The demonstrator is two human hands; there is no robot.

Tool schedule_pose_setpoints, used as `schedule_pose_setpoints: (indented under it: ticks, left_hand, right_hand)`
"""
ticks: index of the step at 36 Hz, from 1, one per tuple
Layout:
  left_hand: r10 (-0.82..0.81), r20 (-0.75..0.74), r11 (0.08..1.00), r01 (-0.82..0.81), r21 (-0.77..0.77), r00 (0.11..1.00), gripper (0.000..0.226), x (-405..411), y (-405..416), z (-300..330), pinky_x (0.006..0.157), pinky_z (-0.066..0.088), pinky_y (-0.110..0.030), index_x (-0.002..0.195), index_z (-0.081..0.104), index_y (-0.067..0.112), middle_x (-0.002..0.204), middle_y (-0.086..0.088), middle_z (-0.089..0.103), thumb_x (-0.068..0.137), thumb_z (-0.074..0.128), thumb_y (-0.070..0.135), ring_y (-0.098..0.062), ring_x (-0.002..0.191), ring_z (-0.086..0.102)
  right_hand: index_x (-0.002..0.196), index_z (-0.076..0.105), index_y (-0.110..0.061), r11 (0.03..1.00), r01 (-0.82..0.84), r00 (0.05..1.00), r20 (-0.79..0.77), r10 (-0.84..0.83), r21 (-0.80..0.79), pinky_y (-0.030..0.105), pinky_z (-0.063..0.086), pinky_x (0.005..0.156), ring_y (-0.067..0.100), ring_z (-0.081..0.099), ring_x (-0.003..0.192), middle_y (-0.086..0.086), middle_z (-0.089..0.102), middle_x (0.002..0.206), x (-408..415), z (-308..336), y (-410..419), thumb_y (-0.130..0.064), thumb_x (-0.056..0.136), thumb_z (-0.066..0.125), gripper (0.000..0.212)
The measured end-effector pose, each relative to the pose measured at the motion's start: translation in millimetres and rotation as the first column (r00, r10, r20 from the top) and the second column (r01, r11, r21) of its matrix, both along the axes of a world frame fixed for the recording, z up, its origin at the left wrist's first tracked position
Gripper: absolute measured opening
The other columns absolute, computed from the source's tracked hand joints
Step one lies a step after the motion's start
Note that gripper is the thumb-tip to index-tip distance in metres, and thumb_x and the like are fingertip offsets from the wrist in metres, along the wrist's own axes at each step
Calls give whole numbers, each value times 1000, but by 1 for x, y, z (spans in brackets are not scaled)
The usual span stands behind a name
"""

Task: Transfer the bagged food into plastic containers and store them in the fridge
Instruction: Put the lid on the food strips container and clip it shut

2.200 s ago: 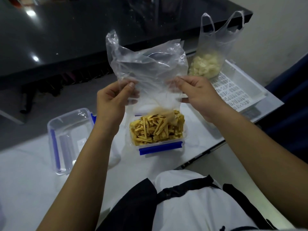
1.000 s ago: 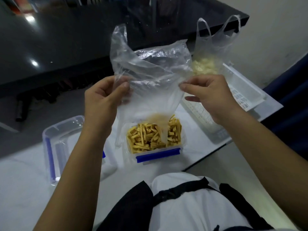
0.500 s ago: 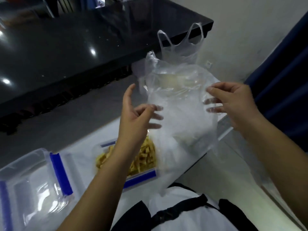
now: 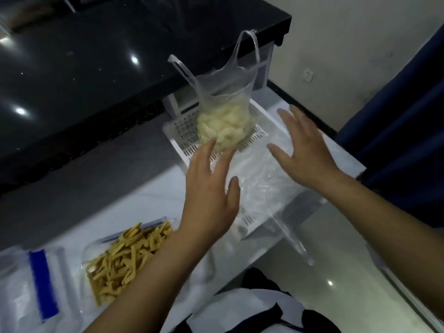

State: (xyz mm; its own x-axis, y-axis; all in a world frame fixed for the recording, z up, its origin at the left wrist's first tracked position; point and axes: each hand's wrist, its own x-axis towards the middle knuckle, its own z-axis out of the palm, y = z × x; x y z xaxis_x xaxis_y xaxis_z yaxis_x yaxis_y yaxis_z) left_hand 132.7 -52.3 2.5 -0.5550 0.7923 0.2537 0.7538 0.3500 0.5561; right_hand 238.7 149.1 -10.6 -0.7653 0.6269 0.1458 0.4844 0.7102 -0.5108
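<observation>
A clear plastic container (image 4: 96,248) filled with yellow-brown food strips (image 4: 125,255) stands on the white table at lower left. An empty clear bag (image 4: 262,186) lies flat across the white slotted tray (image 4: 182,138). Behind it in the tray stands a tied-handle bag of pale food pieces (image 4: 223,126). My left hand (image 4: 211,193) hovers over the tray with fingers spread, its tips close to the pale-food bag. My right hand (image 4: 302,150) is above the empty bag, fingers straight. Neither hand holds anything.
A second clear container with a blue clip (image 4: 40,280) sits at far left. A black glossy table (image 4: 96,56) runs behind the white one. The white table's edge (image 4: 283,239) drops off at right to the floor; a dark blue curtain (image 4: 396,116) hangs there.
Both hands let go of the emptied bag, which now lies flat on the tray. The view swung right, and both hands spread open over the tray.
</observation>
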Motion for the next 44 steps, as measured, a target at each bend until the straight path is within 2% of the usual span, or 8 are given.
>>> schedule_pose_setpoints:
  ticks: [3,6,11,19,27,31,39,44]
  left_hand:
    - [-91,-52,928,66,-366,995,59,6,35,-12,125,5,-48,159,20,24,169,-9,7,103,31,39,-29,155,2]
    - [-68,49,714,83,-695,996,62,7,63,-44,125,-5,-47,160,-4,25,168,-5,-12,107,18,46,-26,155,-13]
    - [-22,66,546,68,-835,998,71,9,74,-81,125,-4,-49,159,-12,24,167,-7,-19,102,10,60,-28,155,-13]
    - [-44,32,524,50,-851,999,78,15,74,-87,124,-3,-51,158,-17,22,165,-9,-24,101,15,64,-31,153,-19]
    - [80,124,802,10,-597,989,72,0,32,-32,125,-6,-44,159,-4,36,168,1,-16,102,35,56,-23,154,-18]
    - [266,208,850,-127,-511,941,73,-14,-35,-8,123,-4,-39,157,-4,45,168,9,-14,100,41,56,-15,153,-18]
    - [558,296,806,-421,-416,775,74,-24,-188,2,123,4,-41,156,7,47,168,15,-4,96,49,56,-9,154,-10]
    - [641,327,760,-517,-393,694,78,-25,-267,-10,125,11,-48,156,10,44,168,11,1,89,46,63,-13,155,-4]
  right_hand:
    - [158,11,-30,976,-216,936,291,198,28,46,4,123,25,-5,154,3,-1,168,-12,-28,-2,-58,99,28,68]
    - [158,0,-34,955,-288,794,539,281,-74,44,-6,123,20,-17,152,-2,-11,167,-14,-60,1,-58,101,21,65]
    - [157,-10,-33,940,-270,677,652,340,-210,46,-7,123,21,-21,151,-4,-21,164,-17,-73,7,-61,100,22,71]
    - [156,-13,-36,930,-296,652,667,362,-216,52,-5,122,23,-23,150,-4,-24,164,-18,-77,11,-61,99,27,74]
    - [149,35,-42,911,-261,841,388,377,-320,47,11,121,17,10,153,-10,19,164,-22,-13,9,-61,93,39,59]
    - [142,46,-45,847,-348,866,209,455,-402,31,31,111,-3,31,137,-27,38,147,-30,41,-17,-65,85,45,60]
    - [141,42,-52,766,-559,792,68,606,-316,24,20,114,-12,19,142,-34,32,149,-53,81,-135,-73,85,45,60]
    - [151,7,-54,738,-590,688,274,672,-327,40,4,123,2,-10,150,-21,-3,164,-77,41,-217,-73,79,54,88]
